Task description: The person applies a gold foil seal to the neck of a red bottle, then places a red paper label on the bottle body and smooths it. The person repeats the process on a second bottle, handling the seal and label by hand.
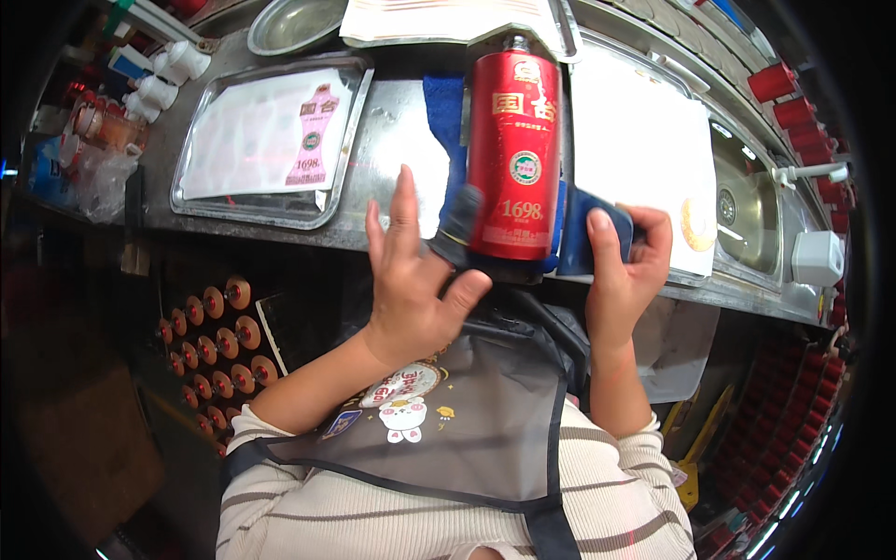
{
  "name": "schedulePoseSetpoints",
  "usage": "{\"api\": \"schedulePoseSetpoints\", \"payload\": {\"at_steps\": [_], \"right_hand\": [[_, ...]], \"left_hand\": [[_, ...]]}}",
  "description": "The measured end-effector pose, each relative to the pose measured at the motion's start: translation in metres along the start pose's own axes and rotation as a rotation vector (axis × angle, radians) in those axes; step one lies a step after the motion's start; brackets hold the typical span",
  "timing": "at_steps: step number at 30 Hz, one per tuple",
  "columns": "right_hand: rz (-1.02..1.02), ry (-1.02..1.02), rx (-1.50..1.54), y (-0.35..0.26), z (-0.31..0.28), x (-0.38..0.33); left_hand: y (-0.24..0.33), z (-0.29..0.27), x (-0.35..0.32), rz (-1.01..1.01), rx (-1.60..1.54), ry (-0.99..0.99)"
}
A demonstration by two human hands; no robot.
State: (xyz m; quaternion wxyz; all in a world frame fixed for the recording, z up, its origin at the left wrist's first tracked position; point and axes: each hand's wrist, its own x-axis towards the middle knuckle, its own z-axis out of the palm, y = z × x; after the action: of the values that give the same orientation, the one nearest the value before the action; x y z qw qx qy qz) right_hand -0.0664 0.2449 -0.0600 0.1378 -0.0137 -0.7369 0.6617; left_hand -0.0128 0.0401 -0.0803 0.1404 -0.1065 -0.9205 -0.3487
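A red bottle with gold and white printing and a round green-and-white emblem lies in front of me, its neck pointing away. My left hand is beside its lower left end with fingers spread. A dark cover sits on one finger, which is blurred next to the bottle; I cannot tell whether it touches. At the bottle's lower right, my right hand pinches a flat dark blue scraper-like piece between thumb and fingers. A blue cloth shows beside the bottle, partly hidden by it.
To the left, a metal tray holds white sheets with a pink printed decal. White sheets lie on the right, before a sink with a white tap. A metal bowl stands at the back. Several red bottles stand lower right.
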Motion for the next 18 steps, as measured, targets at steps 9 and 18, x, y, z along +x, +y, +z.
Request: {"api": "schedulePoseSetpoints", "payload": {"at_steps": [9, 18], "right_hand": [[-0.029, -0.035, -0.038, 0.015, 0.028, 0.060], [-0.066, -0.041, -0.004, 0.008, 0.048, 0.076]], "left_hand": [[-0.014, -0.001, 0.050, 0.020, -0.011, -0.042], [-0.037, 0.009, 0.087, 0.005, -0.128, -0.016]]}}
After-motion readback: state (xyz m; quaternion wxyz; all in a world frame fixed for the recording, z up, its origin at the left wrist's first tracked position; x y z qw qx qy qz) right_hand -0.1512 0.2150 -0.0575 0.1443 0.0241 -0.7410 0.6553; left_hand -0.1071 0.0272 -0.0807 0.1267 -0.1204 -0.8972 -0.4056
